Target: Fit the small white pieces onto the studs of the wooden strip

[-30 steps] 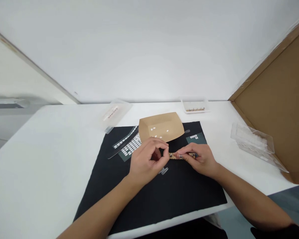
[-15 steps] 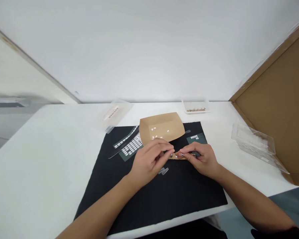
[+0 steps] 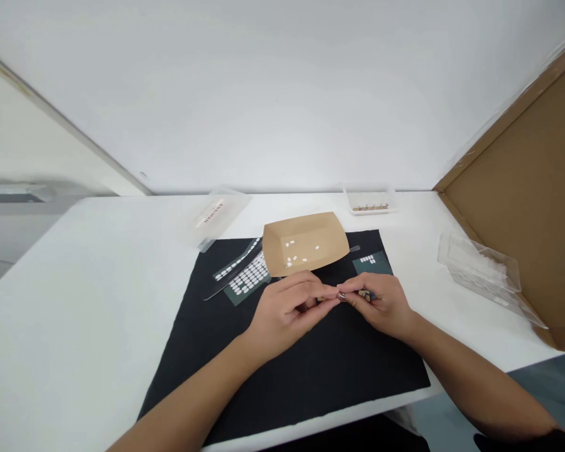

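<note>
My right hand (image 3: 380, 302) is closed in a pinch on a small shiny metal piece (image 3: 341, 296). From the other side, my left hand (image 3: 295, 307) brings its pinched thumb and fingertips up against that piece; whatever they hold is hidden. Behind both hands lies a narrow tan strip (image 3: 366, 294) with small metal bits, mostly covered by my fingers. Just beyond, a brown paper tray (image 3: 306, 230) holds several small white ovals. Dark green sheets with rows of white ovals, one at left (image 3: 239, 300) and one at right (image 3: 381, 265), rest on the black mat (image 3: 282, 389).
A long dark curved strip (image 3: 226, 281) crosses the left sheet. At the back stand a clear open tray (image 3: 387, 202) with small metal-and-tan pieces and a translucent lettered packet (image 3: 226, 204). Clear plastic boxes (image 3: 480, 267) sit at right beside a cardboard wall (image 3: 532, 201).
My left hand has moved right, so its fingertips now meet those of my right hand at the metal piece. The clear slips on the mat are now covered by my left hand.
</note>
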Tool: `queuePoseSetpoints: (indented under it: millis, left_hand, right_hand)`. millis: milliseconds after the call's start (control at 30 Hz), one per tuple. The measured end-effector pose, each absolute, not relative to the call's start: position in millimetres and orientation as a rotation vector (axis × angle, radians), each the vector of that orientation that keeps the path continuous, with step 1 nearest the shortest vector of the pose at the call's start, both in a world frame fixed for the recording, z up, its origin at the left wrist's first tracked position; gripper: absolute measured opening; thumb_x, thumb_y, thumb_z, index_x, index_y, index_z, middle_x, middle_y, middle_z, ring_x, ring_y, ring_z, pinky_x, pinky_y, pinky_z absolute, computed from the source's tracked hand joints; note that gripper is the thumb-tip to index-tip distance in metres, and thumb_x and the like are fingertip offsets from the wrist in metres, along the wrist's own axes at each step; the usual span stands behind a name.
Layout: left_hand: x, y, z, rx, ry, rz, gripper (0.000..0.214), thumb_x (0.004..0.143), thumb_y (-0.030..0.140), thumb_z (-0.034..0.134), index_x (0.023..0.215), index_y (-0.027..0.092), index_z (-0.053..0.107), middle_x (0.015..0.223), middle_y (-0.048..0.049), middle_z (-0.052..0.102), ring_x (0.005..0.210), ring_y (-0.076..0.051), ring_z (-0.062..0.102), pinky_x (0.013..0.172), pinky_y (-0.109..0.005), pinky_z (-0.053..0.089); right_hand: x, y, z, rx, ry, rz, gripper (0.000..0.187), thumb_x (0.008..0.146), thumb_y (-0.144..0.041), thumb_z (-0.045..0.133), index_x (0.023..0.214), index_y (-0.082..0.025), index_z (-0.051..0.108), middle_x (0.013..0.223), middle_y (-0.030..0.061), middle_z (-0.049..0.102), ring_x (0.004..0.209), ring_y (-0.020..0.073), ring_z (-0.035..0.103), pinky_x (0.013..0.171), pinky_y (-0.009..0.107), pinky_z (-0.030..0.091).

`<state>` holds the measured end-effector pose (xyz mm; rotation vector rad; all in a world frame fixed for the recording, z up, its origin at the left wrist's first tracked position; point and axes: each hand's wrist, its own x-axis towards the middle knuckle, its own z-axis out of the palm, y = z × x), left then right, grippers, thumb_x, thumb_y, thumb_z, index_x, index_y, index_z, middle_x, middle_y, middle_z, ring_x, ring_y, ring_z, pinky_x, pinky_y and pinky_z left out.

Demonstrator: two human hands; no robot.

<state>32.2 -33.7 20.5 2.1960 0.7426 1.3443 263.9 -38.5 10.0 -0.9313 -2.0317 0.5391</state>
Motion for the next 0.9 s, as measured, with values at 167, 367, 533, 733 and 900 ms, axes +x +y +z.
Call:
queuePoseSetpoints:
  millis: [167, 367, 533, 733, 900]
  left_hand:
    - [32, -35, 19, 2.210, 0.747, 1.279, 0.016, 0.095, 0.014, 0.080, 0.111, 0.018, 0.079, 0.068, 0.0026, 0.067, 0.062, -0.009, 0.064, 0.062, -0.019, 0.054]
    - [29, -34, 19, 2.199, 0.781, 1.176, 0.009, 0.099, 0.017, 0.075, 0.105, 0.019, 0.081, 0.076, 0.0000, 0.068, 0.061, -0.009, 0.064, 0.060, -0.019, 0.052]
    - [27, -34, 22, 2.072, 0.741, 1.068, 0.010, 0.101, 0.018, 0.072, 0.104, 0.019, 0.081, 0.075, 0.0012, 0.067, 0.058, -0.007, 0.067, 0.062, -0.018, 0.055]
    - [24, -33, 26, 1.838, 0.704, 0.905, 0.012, 0.102, 0.024, 0.072, 0.102, 0.019, 0.082, 0.082, -0.0012, 0.069, 0.060, -0.009, 0.073, 0.061, -0.019, 0.058]
    - [21, -31, 32, 1.836, 0.647, 0.821, 0.019, 0.105, 0.027, 0.066, 0.102, 0.018, 0.083, 0.081, -0.0036, 0.070, 0.067, -0.012, 0.074, 0.067, -0.022, 0.062]
  right_hand:
    - [265, -38, 11, -0.931, -2.100, 0.475, 0.013, 0.108, -0.030, 0.065, 0.102, -0.025, 0.075, 0.090, -0.0010, 0.083, 0.077, 0.0132, 0.079, 0.070, 0.023, 0.059]
    - [266, -37, 6, -0.865, -2.150, 0.377, 0.010, 0.108, -0.027, 0.063, 0.108, -0.024, 0.073, 0.092, 0.0006, 0.083, 0.079, 0.0146, 0.079, 0.072, 0.026, 0.060]
    - [267, -37, 4, -0.837, -2.160, 0.386, 0.010, 0.109, -0.026, 0.061, 0.109, -0.024, 0.071, 0.090, 0.0009, 0.082, 0.078, 0.0147, 0.077, 0.073, 0.027, 0.060]
    - [268, -39, 8, -0.817, -2.172, 0.504, 0.008, 0.108, -0.025, 0.062, 0.106, -0.024, 0.070, 0.093, 0.0005, 0.082, 0.078, 0.0139, 0.075, 0.072, 0.025, 0.057]
    - [267, -40, 4, -0.767, -2.148, 0.547, 0.008, 0.108, -0.025, 0.063, 0.105, -0.025, 0.070, 0.089, 0.0000, 0.081, 0.078, 0.0148, 0.074, 0.073, 0.026, 0.058]
